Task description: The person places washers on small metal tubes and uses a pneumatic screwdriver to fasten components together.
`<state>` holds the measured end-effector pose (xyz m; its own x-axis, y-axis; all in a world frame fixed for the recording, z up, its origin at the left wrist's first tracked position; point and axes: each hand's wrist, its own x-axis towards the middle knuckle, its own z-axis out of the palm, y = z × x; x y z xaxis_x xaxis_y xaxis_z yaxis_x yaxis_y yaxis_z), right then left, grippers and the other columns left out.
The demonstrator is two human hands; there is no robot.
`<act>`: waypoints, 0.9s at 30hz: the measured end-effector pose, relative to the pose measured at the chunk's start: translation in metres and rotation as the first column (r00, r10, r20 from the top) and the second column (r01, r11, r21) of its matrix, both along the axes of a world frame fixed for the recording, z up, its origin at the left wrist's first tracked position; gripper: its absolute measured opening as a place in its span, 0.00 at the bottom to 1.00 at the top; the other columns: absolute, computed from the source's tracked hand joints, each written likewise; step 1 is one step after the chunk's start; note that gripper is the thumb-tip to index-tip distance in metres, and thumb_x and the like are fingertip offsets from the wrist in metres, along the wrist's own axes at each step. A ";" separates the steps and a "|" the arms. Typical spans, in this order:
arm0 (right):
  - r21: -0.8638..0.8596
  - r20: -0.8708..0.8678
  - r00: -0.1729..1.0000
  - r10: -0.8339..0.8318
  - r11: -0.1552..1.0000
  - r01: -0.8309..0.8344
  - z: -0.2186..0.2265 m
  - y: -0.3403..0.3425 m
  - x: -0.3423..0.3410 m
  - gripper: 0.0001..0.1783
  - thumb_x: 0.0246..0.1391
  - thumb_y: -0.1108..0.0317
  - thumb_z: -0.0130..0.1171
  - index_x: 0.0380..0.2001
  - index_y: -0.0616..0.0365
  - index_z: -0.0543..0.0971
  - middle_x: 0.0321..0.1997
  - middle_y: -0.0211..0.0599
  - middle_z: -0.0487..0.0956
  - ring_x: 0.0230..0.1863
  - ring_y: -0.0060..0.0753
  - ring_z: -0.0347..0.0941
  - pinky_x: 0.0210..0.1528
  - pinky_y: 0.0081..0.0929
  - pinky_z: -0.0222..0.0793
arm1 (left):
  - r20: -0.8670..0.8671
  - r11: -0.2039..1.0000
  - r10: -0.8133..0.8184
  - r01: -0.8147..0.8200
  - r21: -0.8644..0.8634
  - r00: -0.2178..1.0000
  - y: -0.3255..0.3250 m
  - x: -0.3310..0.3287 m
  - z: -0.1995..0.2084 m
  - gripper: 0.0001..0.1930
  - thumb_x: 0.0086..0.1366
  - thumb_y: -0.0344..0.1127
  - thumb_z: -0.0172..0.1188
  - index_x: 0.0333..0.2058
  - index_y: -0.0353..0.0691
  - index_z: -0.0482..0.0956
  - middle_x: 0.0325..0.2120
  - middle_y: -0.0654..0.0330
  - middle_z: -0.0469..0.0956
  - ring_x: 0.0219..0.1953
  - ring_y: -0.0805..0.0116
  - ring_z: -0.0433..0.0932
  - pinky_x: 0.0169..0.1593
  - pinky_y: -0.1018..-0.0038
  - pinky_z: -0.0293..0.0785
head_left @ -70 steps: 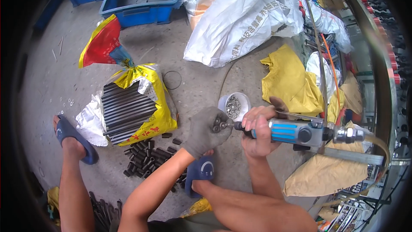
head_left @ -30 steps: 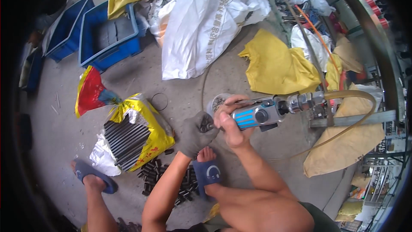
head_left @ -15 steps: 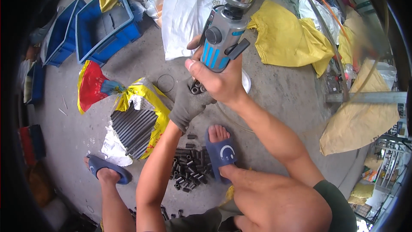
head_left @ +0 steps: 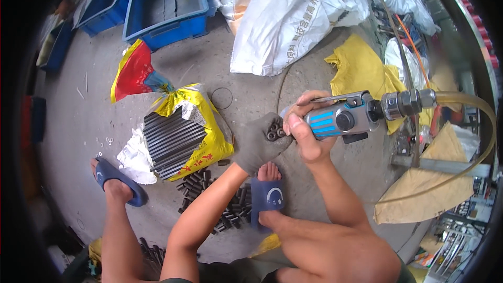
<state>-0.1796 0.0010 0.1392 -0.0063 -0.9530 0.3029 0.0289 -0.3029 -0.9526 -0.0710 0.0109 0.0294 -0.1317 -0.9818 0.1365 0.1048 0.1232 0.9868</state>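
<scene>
My left hand [head_left: 258, 148], in a grey work glove, is closed around several short black metal tubes [head_left: 274, 130], their round ends facing up. Beside it, my bare right hand [head_left: 309, 139] grips an air grinder [head_left: 343, 119] with a grey and blue-striped body. The tool lies nearly level, its metal hose coupling [head_left: 402, 104] to the right. Its working end is hidden by my right hand, next to the tubes; I cannot tell whether it touches them. Under my left forearm lies a heap of similar short black tubes [head_left: 230, 215].
A torn yellow bag [head_left: 217, 149] spills long dark rods [head_left: 173, 139] left of my hands. Blue crates [head_left: 167, 29] and a white sack [head_left: 293, 21] lie beyond. A clear air hose [head_left: 490, 141] loops at right, near yellow sacking [head_left: 361, 65]. My slippered feet flank the heap.
The grinder has swung from pointing upward to lying level, with its coupling now to the right. Both hands sit lower and further right in the picture, and the view has shifted.
</scene>
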 end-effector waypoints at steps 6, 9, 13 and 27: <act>-0.019 0.042 0.997 -0.062 0.998 0.063 0.000 0.003 0.004 0.19 0.54 0.77 0.57 0.48 0.65 0.66 0.26 0.37 0.73 0.22 0.26 0.69 0.30 0.28 0.71 | 0.017 0.998 0.052 -0.052 -0.025 0.998 -0.004 -0.011 -0.004 0.16 0.53 0.42 0.76 0.33 0.39 0.80 0.21 0.53 0.78 0.20 0.66 0.75 0.29 0.68 0.74; -0.032 0.003 0.986 -0.169 0.985 0.169 0.000 0.004 0.007 0.20 0.54 0.76 0.56 0.50 0.67 0.66 0.26 0.37 0.73 0.22 0.26 0.68 0.29 0.28 0.71 | -0.032 1.000 -0.005 0.005 0.002 0.999 -0.003 -0.010 0.004 0.18 0.51 0.43 0.76 0.35 0.38 0.81 0.22 0.49 0.80 0.20 0.61 0.76 0.30 0.66 0.75; 0.013 0.227 0.966 -0.126 0.992 0.126 0.002 0.006 0.000 0.17 0.53 0.79 0.60 0.46 0.64 0.70 0.32 0.35 0.76 0.26 0.26 0.73 0.32 0.27 0.73 | 0.170 0.999 0.034 -0.030 -0.025 0.985 0.000 -0.011 0.009 0.18 0.50 0.42 0.76 0.34 0.37 0.82 0.22 0.48 0.80 0.22 0.57 0.80 0.31 0.65 0.77; -0.067 0.089 0.982 -0.164 0.983 0.170 0.002 0.005 0.003 0.22 0.52 0.74 0.55 0.51 0.69 0.67 0.24 0.35 0.70 0.20 0.26 0.66 0.27 0.28 0.71 | 0.121 0.999 -0.022 0.027 -0.042 0.992 -0.002 -0.011 0.006 0.17 0.50 0.43 0.75 0.30 0.38 0.80 0.20 0.51 0.77 0.21 0.58 0.73 0.29 0.65 0.75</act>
